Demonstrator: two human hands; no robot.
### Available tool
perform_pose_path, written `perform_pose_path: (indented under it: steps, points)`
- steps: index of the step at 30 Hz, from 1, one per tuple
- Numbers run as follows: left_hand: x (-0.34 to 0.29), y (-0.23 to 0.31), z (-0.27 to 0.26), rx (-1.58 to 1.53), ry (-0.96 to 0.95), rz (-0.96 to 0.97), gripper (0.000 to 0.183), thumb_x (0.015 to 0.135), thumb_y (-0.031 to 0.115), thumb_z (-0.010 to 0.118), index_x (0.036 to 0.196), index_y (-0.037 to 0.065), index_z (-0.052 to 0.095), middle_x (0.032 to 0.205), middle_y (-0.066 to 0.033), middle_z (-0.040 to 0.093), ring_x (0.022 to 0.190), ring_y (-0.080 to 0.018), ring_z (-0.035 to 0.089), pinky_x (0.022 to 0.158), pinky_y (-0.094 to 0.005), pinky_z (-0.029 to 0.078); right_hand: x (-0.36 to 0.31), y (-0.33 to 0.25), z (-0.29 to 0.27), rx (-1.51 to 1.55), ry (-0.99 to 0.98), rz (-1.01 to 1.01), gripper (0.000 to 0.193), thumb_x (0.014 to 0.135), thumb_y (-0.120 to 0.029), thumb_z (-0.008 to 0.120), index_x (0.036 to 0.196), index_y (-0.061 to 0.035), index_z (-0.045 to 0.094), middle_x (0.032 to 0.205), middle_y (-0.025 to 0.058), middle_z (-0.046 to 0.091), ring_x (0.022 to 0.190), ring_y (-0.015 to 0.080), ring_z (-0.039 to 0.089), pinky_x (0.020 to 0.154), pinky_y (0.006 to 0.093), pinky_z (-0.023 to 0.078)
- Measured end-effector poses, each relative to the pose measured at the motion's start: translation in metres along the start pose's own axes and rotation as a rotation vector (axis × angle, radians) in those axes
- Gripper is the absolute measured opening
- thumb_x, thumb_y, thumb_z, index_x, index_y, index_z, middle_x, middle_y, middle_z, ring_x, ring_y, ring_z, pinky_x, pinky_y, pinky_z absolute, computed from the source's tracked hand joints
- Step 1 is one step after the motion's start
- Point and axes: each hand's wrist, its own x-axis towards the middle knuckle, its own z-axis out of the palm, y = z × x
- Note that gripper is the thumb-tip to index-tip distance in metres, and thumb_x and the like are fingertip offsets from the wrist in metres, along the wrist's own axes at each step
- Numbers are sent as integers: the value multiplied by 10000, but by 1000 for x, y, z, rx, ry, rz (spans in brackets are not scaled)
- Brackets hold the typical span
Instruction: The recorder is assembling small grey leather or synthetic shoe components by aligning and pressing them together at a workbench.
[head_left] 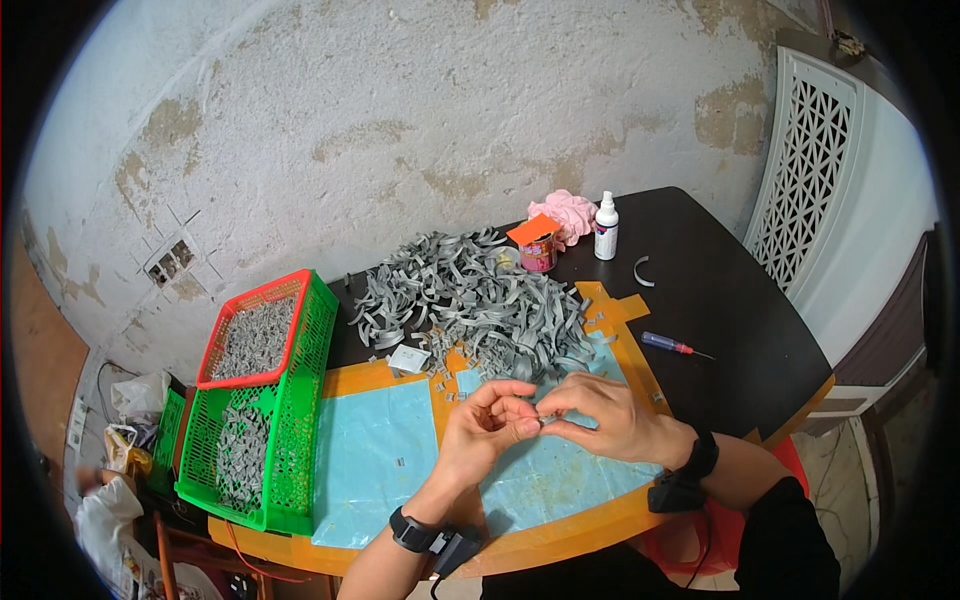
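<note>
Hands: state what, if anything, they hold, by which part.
Left hand and right hand pinch a small grey piece at their fingertips; which part cannot be told.

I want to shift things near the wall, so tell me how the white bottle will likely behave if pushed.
The white bottle stands upright and is clearly taller than wide, so a push near the top could well tip it. Its body looks round, so it may roll once down. Its smooth-looking sides might feel somewhat slippery.

From close above, the head-worn fisheye looks down across the table [745,300] toward the wall [450,110].
</note>
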Motion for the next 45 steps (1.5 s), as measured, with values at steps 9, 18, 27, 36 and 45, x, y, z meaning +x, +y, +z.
perform_pose_path:
  steps: [9,18,27,36,45]
  points:
    - [0,-4,0,-36,-18,-19,321,830,-9,672,1138,0,580,890,-19,635,821,-80,602,755,-216,508,2,1,2,-163,48,-263,353,707,13,730,1021,-41,579,924,50,639,766,204,623,615,284,510]
    - [0,-4,-6,-129,-95,-73,174,852,5,648,1020,26,607,894,-35,646,825,-110,616,777,-261,524,4,-1,-2,-105,49,-290,344,678,68,705,957,-54,546,744,49,546,635,206,566,527,308,457]
    - [1,12,-2,-192,20,-130,232,885,30,611,1115,18,576,1020,-78,643,936,-152,624,829,-295,529,5,-1,-6,-69,95,-255,413,667,73,715,1018,-44,533,770,66,560,648,220,570,556,322,469]
    - [-3,-3,6,73,-10,72,260,848,9,661,1097,-15,588,883,-53,673,806,-85,618,760,-219,501,0,1,-1,-165,11,-244,425,676,55,707,1040,-70,528,775,42,567,663,213,575,563,322,478]
    - [-3,-7,9,132,52,71,161,890,9,604,1044,-34,626,871,-55,669,778,-85,599,726,-226,499,2,-5,-2,-179,-2,-172,452,685,41,705,1077,-75,512,796,48,586,684,219,597,562,323,494]
